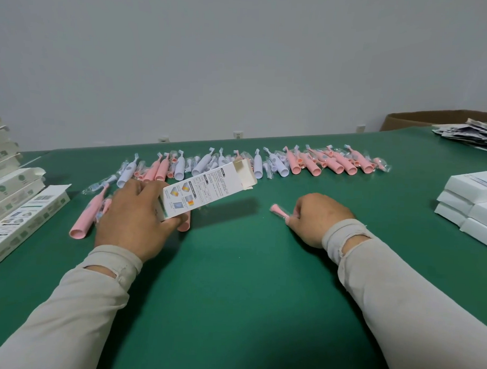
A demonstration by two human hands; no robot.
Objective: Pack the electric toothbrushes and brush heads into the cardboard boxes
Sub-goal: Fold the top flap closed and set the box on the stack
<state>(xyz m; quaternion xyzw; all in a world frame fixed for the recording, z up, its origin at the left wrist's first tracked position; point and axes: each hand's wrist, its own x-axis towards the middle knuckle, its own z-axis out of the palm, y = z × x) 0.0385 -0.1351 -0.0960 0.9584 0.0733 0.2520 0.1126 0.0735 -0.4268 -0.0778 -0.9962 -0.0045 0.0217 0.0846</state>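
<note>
My left hand [130, 216] grips a white printed cardboard box [206, 188], held tilted above the green table with its far end flaps open. A pink toothbrush handle [184, 223] peeks out under that hand. My right hand [318, 217] pinches a pink brush head in a clear wrapper [280, 212], its tip pointing left, low over the table. A long row of pink and white toothbrushes and wrapped brush heads [265, 163] lies across the table behind both hands. Another pink toothbrush [88, 214] lies left of my left hand.
Open, unfilled boxes [20, 212] are stacked at the left edge. Closed white boxes [473, 203] are piled at the right. A heap of leaflets [470, 134] and a brown carton [432, 119] sit at the far right. The green table [233, 280] stretches toward me.
</note>
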